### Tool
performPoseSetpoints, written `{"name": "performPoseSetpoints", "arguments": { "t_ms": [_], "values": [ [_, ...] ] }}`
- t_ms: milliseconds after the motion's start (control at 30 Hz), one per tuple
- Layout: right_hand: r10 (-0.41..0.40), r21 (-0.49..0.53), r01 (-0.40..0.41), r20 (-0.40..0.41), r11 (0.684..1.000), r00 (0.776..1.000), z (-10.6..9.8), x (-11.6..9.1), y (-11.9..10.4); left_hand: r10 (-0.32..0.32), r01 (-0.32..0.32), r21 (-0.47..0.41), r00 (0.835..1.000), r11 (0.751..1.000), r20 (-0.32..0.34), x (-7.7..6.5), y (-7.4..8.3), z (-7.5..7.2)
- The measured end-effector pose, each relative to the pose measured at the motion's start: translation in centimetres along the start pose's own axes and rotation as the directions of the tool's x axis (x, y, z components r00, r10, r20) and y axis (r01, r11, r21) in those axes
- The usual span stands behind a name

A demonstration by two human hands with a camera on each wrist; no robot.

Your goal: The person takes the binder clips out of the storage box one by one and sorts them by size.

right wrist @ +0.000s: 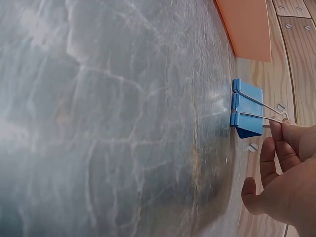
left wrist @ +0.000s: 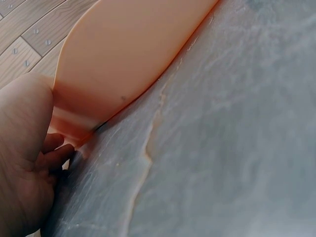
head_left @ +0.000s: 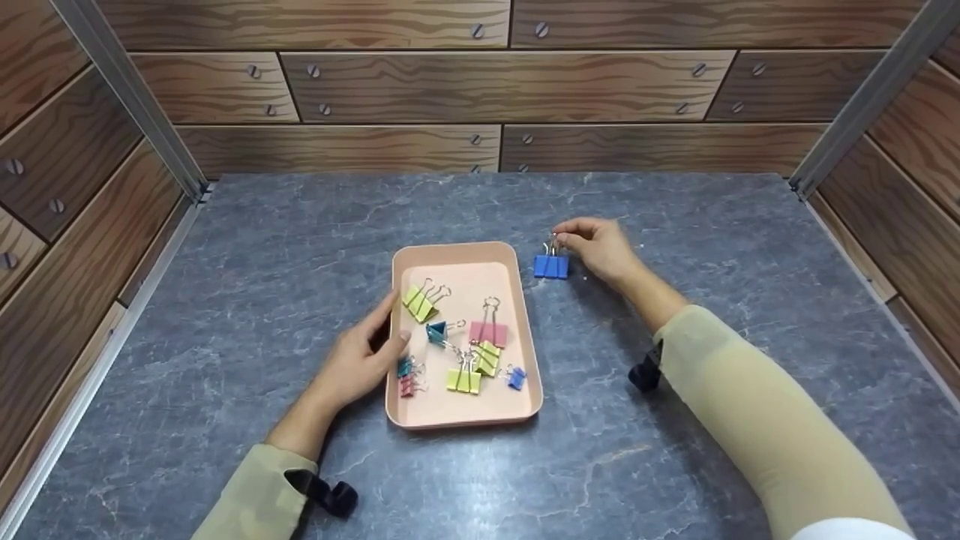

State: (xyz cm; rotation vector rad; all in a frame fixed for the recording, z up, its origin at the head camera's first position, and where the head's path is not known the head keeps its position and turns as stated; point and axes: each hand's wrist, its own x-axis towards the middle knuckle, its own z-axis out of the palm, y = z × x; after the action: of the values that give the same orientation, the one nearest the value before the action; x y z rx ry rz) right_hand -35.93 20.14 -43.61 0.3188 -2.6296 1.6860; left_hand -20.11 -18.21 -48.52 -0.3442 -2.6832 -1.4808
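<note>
By one wire handle, my right hand (head_left: pixel 604 249) pinches a large blue binder clip (head_left: pixel 551 267) just right of the pink tray (head_left: pixel 465 421). In the right wrist view the blue binder clip (right wrist: pixel 248 106) has its spine at the tabletop, handles toward the fingertips. My left hand (head_left: pixel 361 361) grips the tray's left wall, thumb over the rim and fingers outside. Inside lie a yellow-green clip (head_left: pixel 421 303), a teal clip (head_left: pixel 436 332), a pink clip (head_left: pixel 488 334), two more yellow-green clips (head_left: pixel 463 381), a small blue clip (head_left: pixel 516 377), and small teal and red clips (head_left: pixel 407 385) by the left wall.
The tray stands on a grey marble-patterned tabletop (head_left: pixel 300 247). Wood-patterned panels (head_left: pixel 487 86) close off the back and both sides, with metal corner posts (head_left: pixel 135 97) at left and right. A black wrist strap mount (head_left: pixel 330 495) sits on each sleeve.
</note>
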Motion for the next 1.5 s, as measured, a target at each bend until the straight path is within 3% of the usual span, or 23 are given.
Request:
{"name": "performPoseSetpoints", "arguments": {
  "t_ms": [533, 1067, 1200, 1367, 1500],
  "values": [
    [0.017, -0.02, -0.017, 0.018, 1.0, 1.0, -0.1, 0.2, 0.1, 0.006, -0.006, 0.023, 1.0, 1.0, 0.001, 0.0, 0.0, -0.1],
    [0.063, 0.158, -0.079, 0.103, 0.984, 0.993, -0.4, 0.3, 0.9, 0.012, -0.012, 0.017, 1.0, 1.0, 0.001, 0.0, 0.2, -0.1],
    [0.052, 0.106, -0.062, 0.099, 0.992, 0.994, -1.1, 0.0, 0.7, 0.012, -0.012, 0.013, 1.0, 1.0, 0.0, 0.1, 0.2, 0.0],
    [0.021, 0.008, -0.021, 0.033, 1.0, 0.999, -2.1, -0.3, 0.0, 0.013, -0.013, 0.019, 1.0, 1.0, -0.003, 0.1, 0.1, 0.1],
    [-0.011, 0.004, 0.011, -0.005, 1.0, 1.0, -2.7, -0.6, -1.0, 0.013, -0.013, 0.027, 1.0, 1.0, -0.01, 0.1, 0.1, 0.0]
  ]
}}
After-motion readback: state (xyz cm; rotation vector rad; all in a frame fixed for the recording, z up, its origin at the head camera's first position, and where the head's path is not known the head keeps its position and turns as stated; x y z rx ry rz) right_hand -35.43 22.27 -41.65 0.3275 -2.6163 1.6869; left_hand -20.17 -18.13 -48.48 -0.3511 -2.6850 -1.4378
